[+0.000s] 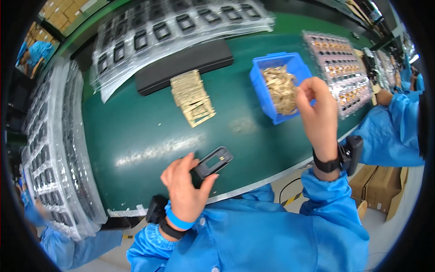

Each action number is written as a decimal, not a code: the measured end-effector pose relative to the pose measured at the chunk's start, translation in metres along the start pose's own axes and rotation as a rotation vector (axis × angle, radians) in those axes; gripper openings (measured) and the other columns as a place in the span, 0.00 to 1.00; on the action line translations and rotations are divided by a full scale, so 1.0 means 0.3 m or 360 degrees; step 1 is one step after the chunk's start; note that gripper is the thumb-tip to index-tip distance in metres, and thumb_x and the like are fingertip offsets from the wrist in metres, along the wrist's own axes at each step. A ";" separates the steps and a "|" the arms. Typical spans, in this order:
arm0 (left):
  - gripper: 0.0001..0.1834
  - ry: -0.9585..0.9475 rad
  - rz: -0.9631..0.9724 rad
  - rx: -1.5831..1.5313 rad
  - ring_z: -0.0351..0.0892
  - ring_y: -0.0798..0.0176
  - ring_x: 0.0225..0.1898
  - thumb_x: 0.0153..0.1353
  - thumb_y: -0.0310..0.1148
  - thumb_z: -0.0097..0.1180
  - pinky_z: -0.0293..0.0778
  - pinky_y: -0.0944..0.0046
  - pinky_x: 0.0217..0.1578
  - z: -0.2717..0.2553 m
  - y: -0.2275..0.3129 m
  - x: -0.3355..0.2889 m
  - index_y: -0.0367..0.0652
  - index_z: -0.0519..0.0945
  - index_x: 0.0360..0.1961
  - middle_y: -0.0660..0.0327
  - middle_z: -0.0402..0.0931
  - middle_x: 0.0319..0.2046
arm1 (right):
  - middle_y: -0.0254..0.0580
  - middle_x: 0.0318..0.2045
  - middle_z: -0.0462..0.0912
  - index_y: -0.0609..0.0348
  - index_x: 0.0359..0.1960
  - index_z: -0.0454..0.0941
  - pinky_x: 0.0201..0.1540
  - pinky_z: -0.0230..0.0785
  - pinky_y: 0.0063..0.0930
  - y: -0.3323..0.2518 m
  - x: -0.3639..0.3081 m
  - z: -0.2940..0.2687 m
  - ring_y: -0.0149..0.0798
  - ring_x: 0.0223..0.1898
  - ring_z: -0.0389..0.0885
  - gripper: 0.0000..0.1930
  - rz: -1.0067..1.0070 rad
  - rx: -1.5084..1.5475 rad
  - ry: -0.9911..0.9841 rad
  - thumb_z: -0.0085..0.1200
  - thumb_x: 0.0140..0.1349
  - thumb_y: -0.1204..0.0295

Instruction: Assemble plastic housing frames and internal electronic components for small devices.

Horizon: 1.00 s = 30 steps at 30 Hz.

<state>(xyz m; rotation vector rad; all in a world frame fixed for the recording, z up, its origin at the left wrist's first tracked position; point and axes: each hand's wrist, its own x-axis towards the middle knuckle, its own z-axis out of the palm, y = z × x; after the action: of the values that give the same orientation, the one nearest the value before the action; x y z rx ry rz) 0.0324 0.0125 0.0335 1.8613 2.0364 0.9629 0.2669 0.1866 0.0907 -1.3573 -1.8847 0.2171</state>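
Note:
Near the front edge of the table, my left hand (185, 183) grips a small black plastic housing (215, 162) by its left end, thumb below and fingers above. The housing has a rectangular opening and tiny gold contacts at its far end. My right hand (318, 106) is at the right side of a blue bin (267, 105), its thumb and forefinger pinched together. Whatever that pinch holds, if anything, is too small to make out. Loose thin tan-gold pieces (281, 88) lie heaped inside the bin.
Tan-gold frames (192, 97) lie in overlapping rows before a long black case (186, 66). Clear trays of black parts stand at the back (158, 31) and left (43, 158). A tray of orange-and-black parts (340, 68) lies right, near a co-worker's blue sleeve (389, 131).

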 end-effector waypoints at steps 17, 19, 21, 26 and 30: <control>0.25 -0.0072 0.0005 -0.0078 0.72 0.53 0.50 0.47 0.35 0.72 0.60 0.55 0.52 -0.007 -0.006 0.075 0.40 0.80 0.47 0.59 0.77 0.45 | 0.44 0.35 0.79 0.60 0.40 0.81 0.39 0.74 0.39 -0.170 -0.169 0.124 0.50 0.36 0.80 0.11 -0.0340 0.0446 -0.0882 0.64 0.54 0.75; 0.20 -0.0019 0.0038 0.0004 0.72 0.53 0.47 0.47 0.31 0.71 0.62 0.57 0.50 0.017 0.004 0.079 0.41 0.81 0.43 0.58 0.75 0.42 | 0.45 0.35 0.79 0.61 0.41 0.82 0.39 0.74 0.38 -0.179 -0.199 0.174 0.50 0.37 0.80 0.12 -0.0338 0.0489 -0.0979 0.64 0.54 0.76; 0.17 0.0028 0.0025 0.0036 0.72 0.54 0.45 0.48 0.29 0.70 0.63 0.57 0.48 0.038 0.000 0.085 0.42 0.82 0.41 0.59 0.75 0.40 | 0.44 0.35 0.79 0.61 0.41 0.81 0.40 0.74 0.40 -0.181 -0.213 0.201 0.51 0.37 0.80 0.11 -0.0338 0.0530 -0.1012 0.62 0.55 0.76; 0.05 0.0067 -0.0035 -0.0005 0.72 0.56 0.38 0.52 0.26 0.66 0.62 0.58 0.43 0.047 -0.010 0.104 0.44 0.83 0.31 0.63 0.76 0.31 | 0.45 0.33 0.80 0.62 0.39 0.82 0.39 0.75 0.41 -0.189 -0.218 0.216 0.51 0.35 0.81 0.10 -0.0232 0.0523 -0.1057 0.62 0.55 0.77; 0.03 0.0032 -0.0087 -0.0021 0.73 0.56 0.37 0.53 0.27 0.65 0.63 0.58 0.43 0.029 -0.021 0.110 0.45 0.84 0.31 0.63 0.76 0.30 | 0.45 0.33 0.81 0.62 0.38 0.83 0.38 0.76 0.40 -0.191 -0.210 0.211 0.51 0.35 0.82 0.09 -0.0176 0.0497 -0.1098 0.62 0.55 0.77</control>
<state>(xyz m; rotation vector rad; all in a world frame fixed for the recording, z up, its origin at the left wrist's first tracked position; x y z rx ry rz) 0.0264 0.0467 0.0318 1.7865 2.0760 0.9821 0.1900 0.1271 0.0483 -1.0267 -2.3388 0.9816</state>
